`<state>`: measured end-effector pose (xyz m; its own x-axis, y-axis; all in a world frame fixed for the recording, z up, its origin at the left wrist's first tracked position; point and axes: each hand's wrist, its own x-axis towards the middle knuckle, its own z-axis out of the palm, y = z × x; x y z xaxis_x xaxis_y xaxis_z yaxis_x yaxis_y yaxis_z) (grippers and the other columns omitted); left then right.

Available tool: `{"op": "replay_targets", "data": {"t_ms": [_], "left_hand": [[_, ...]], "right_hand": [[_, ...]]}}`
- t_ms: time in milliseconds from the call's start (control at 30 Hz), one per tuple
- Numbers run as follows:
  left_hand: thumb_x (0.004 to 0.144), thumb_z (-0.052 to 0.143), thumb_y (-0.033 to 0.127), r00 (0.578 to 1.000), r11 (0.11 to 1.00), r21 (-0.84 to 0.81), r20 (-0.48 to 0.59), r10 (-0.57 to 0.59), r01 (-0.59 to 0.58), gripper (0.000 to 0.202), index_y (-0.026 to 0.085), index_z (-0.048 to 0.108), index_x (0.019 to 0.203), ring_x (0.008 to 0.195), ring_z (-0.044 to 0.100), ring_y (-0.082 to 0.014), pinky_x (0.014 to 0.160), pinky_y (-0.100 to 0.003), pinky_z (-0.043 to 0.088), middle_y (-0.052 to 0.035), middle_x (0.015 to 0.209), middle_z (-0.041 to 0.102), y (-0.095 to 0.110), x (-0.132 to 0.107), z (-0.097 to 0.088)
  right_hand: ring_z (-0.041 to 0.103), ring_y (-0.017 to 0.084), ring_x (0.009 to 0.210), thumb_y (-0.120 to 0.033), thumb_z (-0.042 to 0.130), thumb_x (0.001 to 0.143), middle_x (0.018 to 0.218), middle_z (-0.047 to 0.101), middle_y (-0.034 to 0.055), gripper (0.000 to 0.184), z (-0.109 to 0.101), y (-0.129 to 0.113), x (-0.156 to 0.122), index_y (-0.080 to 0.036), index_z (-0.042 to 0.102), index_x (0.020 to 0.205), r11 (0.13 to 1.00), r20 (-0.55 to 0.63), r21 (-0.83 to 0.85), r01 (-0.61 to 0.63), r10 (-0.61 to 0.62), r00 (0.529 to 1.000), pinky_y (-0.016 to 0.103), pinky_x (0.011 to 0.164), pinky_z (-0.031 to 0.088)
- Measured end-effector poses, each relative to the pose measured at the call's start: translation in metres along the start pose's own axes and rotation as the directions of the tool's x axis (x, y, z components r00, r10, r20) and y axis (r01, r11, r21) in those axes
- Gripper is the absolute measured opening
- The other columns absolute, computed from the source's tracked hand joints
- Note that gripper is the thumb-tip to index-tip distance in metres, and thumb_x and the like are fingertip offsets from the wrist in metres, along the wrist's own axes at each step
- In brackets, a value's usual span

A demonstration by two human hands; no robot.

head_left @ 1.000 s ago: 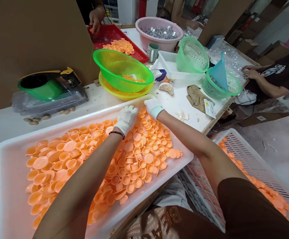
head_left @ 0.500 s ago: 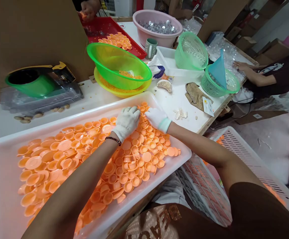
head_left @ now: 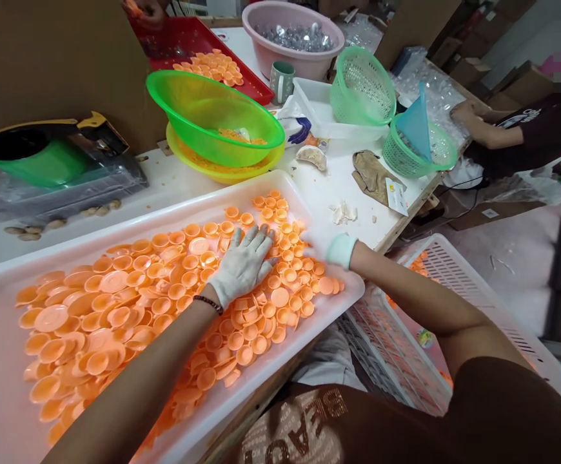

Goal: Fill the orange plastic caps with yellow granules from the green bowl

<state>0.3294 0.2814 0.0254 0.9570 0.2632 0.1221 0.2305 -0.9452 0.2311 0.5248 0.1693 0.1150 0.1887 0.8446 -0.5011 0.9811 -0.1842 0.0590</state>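
Observation:
A long white tray [head_left: 0, 361] lies in front of me, filled with several small orange plastic caps [head_left: 116, 303]. My left hand [head_left: 242, 263], in a white glove, lies flat on the caps with its fingers spread. My right hand [head_left: 329, 245], also gloved, rests at the tray's right rim among the caps; it is smeared by motion and its fingers are hard to read.
Stacked green and yellow bowls [head_left: 215, 122] stand behind the tray, then a red tray [head_left: 188, 45] of caps and a pink basin [head_left: 293, 38]. Two green baskets [head_left: 418, 151], a mug and a rag lie right. Another person's arm [head_left: 493, 132] works far right. A white crate [head_left: 459, 270] stands below.
Both hands have drawn back toward me from the tray's far corner. The left hand has flattened and spread on the caps; the right has slid to the right rim.

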Motion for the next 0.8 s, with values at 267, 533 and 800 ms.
{"op": "replay_targets", "data": {"t_ms": [267,533,800], "left_hand": [[0.104,0.037,0.042,0.987,0.993,0.036,-0.121,-0.103,0.109,0.051,0.010,0.059,0.137,0.143,0.046,-0.0382,0.119,-0.058,0.034,-0.0238,0.155,0.048,-0.011,-0.008,-0.018],[0.101,0.042,0.037,0.985,0.987,0.023,-0.073,-0.155,0.157,0.045,0.010,0.061,0.132,0.144,0.045,-0.0382,0.119,-0.061,0.032,-0.0232,0.151,0.053,-0.032,0.048,-0.005],[0.103,0.034,0.043,0.978,0.982,0.045,-0.108,-0.177,0.183,0.056,0.007,0.054,0.141,0.147,0.039,-0.0424,0.119,-0.067,0.025,-0.0251,0.151,0.052,-0.035,-0.005,-0.008]], "right_hand": [[0.071,0.023,0.095,-0.019,0.058,0.097,0.106,0.076,0.0125,0.018,-0.005,-0.004,-0.012,-0.016,0.072,0.106,0.998,-0.052,0.052,0.046,-0.043,0.998,0.029,0.078,0.050],[0.072,0.027,0.110,0.003,0.047,0.095,0.118,0.072,0.0214,0.031,-0.036,-0.021,0.070,-0.008,0.070,0.114,0.993,-0.160,-0.019,-0.112,0.108,0.981,0.032,0.087,0.055],[0.071,0.028,0.112,-0.005,0.042,0.100,0.125,0.067,0.0216,0.033,-0.002,-0.015,0.023,-0.011,0.067,0.121,0.996,-0.087,-0.024,-0.090,0.088,0.992,0.034,0.086,0.057]]}}
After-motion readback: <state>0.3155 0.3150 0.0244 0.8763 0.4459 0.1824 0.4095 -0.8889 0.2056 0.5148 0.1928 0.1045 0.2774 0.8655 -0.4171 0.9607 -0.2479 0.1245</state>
